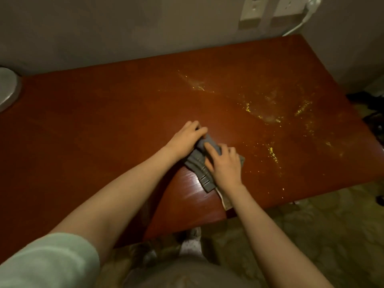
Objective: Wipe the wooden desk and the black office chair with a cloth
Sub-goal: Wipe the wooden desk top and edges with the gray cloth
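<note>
Currently on bench (104,121) wiping: left hand (187,140) and right hand (225,163) clutch bunched cloth (204,175), fingers curled. Next: sweep right through yellow specks (270,113).

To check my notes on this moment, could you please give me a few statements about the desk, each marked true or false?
1. The left hand and the right hand both hold the grey cloth on the desk. True.
2. The yellow specks lie on the desk's left part. False: they lie on its right part.
3. A white cable hangs on the wall past the desk's far right corner. True.
4. The cloth lies by the desk's far edge. False: it lies at the near edge.
</note>
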The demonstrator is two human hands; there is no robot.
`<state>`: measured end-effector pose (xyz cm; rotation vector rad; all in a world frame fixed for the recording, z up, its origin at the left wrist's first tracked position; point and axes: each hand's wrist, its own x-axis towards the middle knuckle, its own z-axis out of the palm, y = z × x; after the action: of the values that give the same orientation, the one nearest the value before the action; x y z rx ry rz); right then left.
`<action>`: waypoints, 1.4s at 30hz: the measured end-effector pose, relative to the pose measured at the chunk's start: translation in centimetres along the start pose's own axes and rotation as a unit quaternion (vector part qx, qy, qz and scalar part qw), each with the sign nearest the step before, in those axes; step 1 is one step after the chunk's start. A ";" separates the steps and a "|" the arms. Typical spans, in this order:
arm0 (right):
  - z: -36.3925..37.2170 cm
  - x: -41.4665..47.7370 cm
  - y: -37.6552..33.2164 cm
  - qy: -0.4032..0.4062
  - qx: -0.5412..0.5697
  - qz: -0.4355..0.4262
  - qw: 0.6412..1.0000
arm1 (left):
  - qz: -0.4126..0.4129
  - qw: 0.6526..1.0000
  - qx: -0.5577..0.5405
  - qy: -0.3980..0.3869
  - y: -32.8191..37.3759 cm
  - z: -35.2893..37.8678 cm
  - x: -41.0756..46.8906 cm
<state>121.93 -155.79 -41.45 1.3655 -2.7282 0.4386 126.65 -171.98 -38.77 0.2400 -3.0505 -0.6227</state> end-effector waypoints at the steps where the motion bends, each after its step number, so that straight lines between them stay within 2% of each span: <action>1: -0.3 0.0 1.3 0.007 -0.005 0.018 1.000 | 0.007 1.000 0.003 0.000 1.1 0.3 1.7; 7: -1.7 -1.9 7.5 0.037 -0.044 0.122 0.991 | 0.037 0.999 0.012 0.015 8.4 4.2 7.0; 11: -2.5 -2.1 8.7 0.001 -0.023 0.158 0.987 | 0.037 0.998 0.030 -0.029 9.8 3.4 8.2; 13: -2.7 -2.2 8.0 0.020 0.000 0.148 0.989 | 0.046 0.998 0.022 -0.031 9.4 2.4 7.6; 17: -3.6 -1.2 4.3 0.067 0.091 0.087 0.990 | 0.033 0.999 -0.037 0.014 5.8 -0.4 4.1; 22: -4.0 0.3 -4.8 -0.016 0.295 0.073 0.953 | 0.000 1.000 -0.027 0.015 -1.4 -5.9 -3.5; 25: -3.1 -0.8 -10.7 -0.059 0.357 0.039 0.932 | -0.030 0.999 -0.018 -0.019 -4.7 -8.1 -9.2; 30: -1.2 -3.3 -18.2 -0.150 0.364 0.018 0.919 | -0.112 0.988 -0.032 -0.103 -8.2 -9.2 -17.2; 34: 0.6 -6.2 -20.4 -0.231 0.324 -0.006 0.917 | -0.150 0.973 -0.044 -0.168 -9.0 -6.7 -20.9; 37: 1.1 -6.5 -19.6 -0.224 0.279 0.001 0.934 | -0.162 0.976 -0.053 -0.138 -8.6 -5.2 -20.7; 42: 0.6 -5.8 -14.7 -0.155 0.277 0.055 0.947 | -0.095 0.992 -0.044 -0.063 -6.1 -2.9 -15.6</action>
<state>137.08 -159.80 -39.71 1.4968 -3.0875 1.1672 143.14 -176.28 -38.32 0.5138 -3.1341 -0.8096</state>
